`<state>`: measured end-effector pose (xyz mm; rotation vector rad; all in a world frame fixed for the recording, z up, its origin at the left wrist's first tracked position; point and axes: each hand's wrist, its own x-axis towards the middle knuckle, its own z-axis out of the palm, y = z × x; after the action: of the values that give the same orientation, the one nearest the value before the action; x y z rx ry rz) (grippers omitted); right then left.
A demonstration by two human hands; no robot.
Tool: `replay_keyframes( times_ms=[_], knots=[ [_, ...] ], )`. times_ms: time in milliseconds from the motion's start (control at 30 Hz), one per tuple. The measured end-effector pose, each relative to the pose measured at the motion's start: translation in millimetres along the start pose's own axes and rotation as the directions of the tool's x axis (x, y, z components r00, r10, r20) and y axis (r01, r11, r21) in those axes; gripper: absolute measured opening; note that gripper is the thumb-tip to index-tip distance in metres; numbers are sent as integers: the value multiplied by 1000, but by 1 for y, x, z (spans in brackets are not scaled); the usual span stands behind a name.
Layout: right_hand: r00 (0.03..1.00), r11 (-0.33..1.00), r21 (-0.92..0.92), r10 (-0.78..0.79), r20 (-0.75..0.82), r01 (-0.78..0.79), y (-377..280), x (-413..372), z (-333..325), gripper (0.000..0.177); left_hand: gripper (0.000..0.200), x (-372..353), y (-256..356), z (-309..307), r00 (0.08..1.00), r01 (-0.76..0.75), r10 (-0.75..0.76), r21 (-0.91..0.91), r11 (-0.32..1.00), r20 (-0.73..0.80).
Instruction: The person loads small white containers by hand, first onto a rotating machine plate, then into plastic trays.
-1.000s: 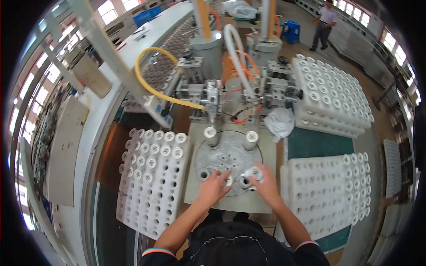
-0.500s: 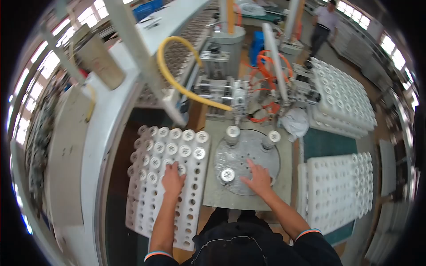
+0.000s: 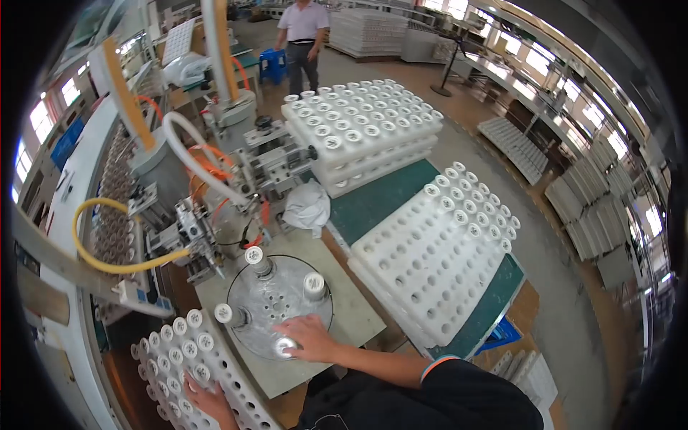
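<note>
My right hand [image 3: 309, 338] is at the near edge of the round metal disc [image 3: 276, 287], its fingers closed around a white-capped part [image 3: 284, 347]. Other capped parts [image 3: 254, 256] stand upright around the disc's rim. Over the left white tray [image 3: 240, 383], my left hand [image 3: 206, 398] has its thumb and fingers bent around a capped part [image 3: 202, 373] among rows of similar ones. The near right side of this tray shows bare holes. How deep that part sits is hidden.
Behind the disc stands a machine [image 3: 197, 236] with a yellow hose [image 3: 93, 265] and orange tubes. A white cloth [image 3: 308, 206] lies beside it. Stacked trays [image 3: 373, 154] and a partly filled tray [image 3: 430, 279] are at the right. A person [image 3: 302, 36] stands in the background.
The view has swung to the right, showing more of the trays and floor there. My right hand has closed around a capped part on the disc. My left hand remains at the left tray.
</note>
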<state>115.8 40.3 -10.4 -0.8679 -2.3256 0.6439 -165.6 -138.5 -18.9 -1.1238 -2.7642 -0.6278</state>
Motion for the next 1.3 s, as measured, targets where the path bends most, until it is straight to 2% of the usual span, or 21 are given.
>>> replay_keyframes(
  times_ms=[100, 133, 233, 267, 333, 367, 400, 433, 533, 600, 667, 767, 833, 900, 933, 1000, 1033, 1067, 1100, 1233, 1300],
  knots=[
    [956, 955, 66, 291, -37, -288, 82, -14, -61, 46, 102, -13, -10, 8, 1000, 0, 2, 81, 997, -29],
    [926, 980, -91, 137, -352, -179, 112, -29, -94, 36, 104, -17, -13, 11, 1000, 18, -17, 150, 988, -10],
    [729, 871, -135, 300, -615, -472, 230, -82, -208, 33, 96, -24, 16, -2, 994, 21, -4, 151, 988, -112],
    [621, 750, -277, 220, -752, -601, 262, -103, -242, 35, 92, -28, 24, -1, 986, -3, 29, 159, 987, -162],
    [683, 539, -502, 205, -701, -677, 298, -134, -310, 51, 76, -38, 68, 1, 980, -146, 149, 38, 989, -132],
    [687, 419, -555, 305, -659, -719, 291, -138, -326, 61, 60, -36, 113, -10, 962, -271, 268, -279, 921, -49],
    [689, 420, -548, 397, -606, -723, 295, -144, -332, 67, 51, -40, 129, 13, 927, -343, 373, -341, 875, 25],
    [790, 476, -640, 244, -562, -602, 308, -150, -333, 61, 57, -37, 171, 10, 882, -272, 425, -514, 814, 205],
    [799, 467, -658, 231, -555, -591, 305, -137, -331, 60, 67, -37, 254, 50, 805, -363, 511, -430, 827, 302],
    [735, 396, -621, 422, -532, -676, 307, -135, -332, 58, 64, -31, 274, 82, 797, -393, 526, -406, 825, 297],
    [759, 400, -649, 416, -500, -647, 309, -128, -337, 55, 53, -21, 287, 97, 547, -431, 554, -356, 829, 627],
    [804, 434, -686, 424, -417, -584, 307, -130, -345, 55, 38, -26, 280, 74, 690, -382, 625, -550, 743, 365],
    [734, 406, -613, 425, -530, -678, 283, -111, -349, 56, 33, -29, 262, 46, 744, -342, 569, -533, 774, 349],
    [749, 687, -389, 352, -560, -614, 253, -92, -333, 56, 27, -32, 235, 36, 796, -310, 514, -514, 799, 319],
    [779, 757, -330, 355, -517, -564, 222, -73, -305, 56, 24, -32, 223, 33, 811, -164, 386, -463, 871, 440],
    [913, 922, -99, 348, -213, -375, 156, -38, -232, 56, 20, -36, 205, 28, 795, -21, 254, -394, 919, 551],
    [923, 917, -104, 381, -52, -385, 124, -28, -193, 55, 21, -38, 199, 25, 823, -24, 249, -407, 913, 510],
    [987, 983, -91, 160, 13, -158, 108, -19, -155, 56, 23, -38, 194, 24, 851, -25, 241, -422, 906, 467],
    [977, 987, -48, 158, 143, -153, 99, -13, -120, 57, 23, -38, 189, 23, 851, -22, 240, -427, 904, 466],
    [937, 981, -59, -158, 311, 185, 70, -10, -17, 63, 27, -33, 173, 11, 919, -55, 224, -457, 888, 325],
    [926, 976, -85, -162, 341, 202, 53, -14, 20, 62, 27, -28, 173, 0, 932, -34, 191, -450, 892, 308]
  ],
)
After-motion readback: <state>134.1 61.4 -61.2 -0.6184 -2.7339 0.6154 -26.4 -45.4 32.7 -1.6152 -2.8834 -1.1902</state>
